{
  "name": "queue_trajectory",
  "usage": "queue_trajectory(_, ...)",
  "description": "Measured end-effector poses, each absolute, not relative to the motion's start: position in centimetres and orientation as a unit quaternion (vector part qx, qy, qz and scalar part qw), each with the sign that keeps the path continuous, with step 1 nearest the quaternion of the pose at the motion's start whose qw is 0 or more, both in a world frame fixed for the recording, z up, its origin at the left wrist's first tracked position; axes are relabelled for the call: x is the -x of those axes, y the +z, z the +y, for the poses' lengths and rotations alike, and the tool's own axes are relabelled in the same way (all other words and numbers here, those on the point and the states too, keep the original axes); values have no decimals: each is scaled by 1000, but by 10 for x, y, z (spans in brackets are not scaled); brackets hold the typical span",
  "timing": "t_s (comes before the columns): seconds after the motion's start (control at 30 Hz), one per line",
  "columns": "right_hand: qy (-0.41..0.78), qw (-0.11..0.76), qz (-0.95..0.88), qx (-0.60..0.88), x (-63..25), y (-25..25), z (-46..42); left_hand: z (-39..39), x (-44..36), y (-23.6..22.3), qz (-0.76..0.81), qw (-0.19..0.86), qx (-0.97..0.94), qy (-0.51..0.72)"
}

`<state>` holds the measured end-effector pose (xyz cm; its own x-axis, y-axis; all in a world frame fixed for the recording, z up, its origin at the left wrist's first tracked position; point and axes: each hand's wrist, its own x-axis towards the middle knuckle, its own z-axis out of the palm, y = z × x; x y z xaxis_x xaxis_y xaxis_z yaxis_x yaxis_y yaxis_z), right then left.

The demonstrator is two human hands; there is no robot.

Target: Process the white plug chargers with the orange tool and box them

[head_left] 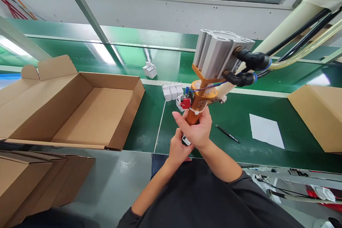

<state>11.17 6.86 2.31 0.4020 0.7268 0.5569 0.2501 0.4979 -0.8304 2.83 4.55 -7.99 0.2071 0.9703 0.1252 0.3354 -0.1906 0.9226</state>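
An orange pneumatic tool (198,104) with a silver air cylinder (220,55) on top stands tilted over the bench front. My right hand (200,130) is closed around its lower barrel, the thumb stretched out to the left. Just below, my left hand (178,148) is closed on a small white part (186,140), close under the tool's lower end. Fingers hide most of that part and the tool's tip. A red switch (185,102) with thin blue wires is fixed to the tool's side. Several small white box-shaped pieces (172,91) stand on the bench behind.
An open cardboard box (93,114) lies at left, with folded cartons (48,181) below it. More white pieces (150,70) stand farther back. A black pen-like tool (227,134), a white paper (266,130) and another carton (317,117) are at right. Black hoses (296,37) run up to the right.
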Motion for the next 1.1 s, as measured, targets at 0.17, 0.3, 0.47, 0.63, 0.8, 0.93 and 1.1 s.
queue_trajectory(0.17, 205, 690, -504, 476, -114, 18, 67, 43, -29, -85, 513, 376, -654, 410)
queue_trajectory(0.3, 224, 701, -505, 450, -116, 21, 68, 41, -30, -86, 500, 365, -669, 412)
queue_trajectory(0.47, 321, 700, -529, 357, -121, 19, 70, 47, -20, -82, 486, 336, -710, 383)
queue_trajectory(0.63, 314, 714, -494, 383, -134, 13, 71, 62, 4, -74, 510, 348, -723, 310)
queue_trajectory(0.8, 247, 720, -463, 454, -148, 6, 71, 71, 5, -65, 500, 460, -663, 315)
queue_trajectory(0.93, 234, 716, -459, 472, -158, 3, 70, 75, -6, -68, 471, 488, -639, 363)
queue_trajectory(1.1, 237, 716, -457, 472, -166, 4, 67, 74, 3, -63, 431, 315, -771, 346)
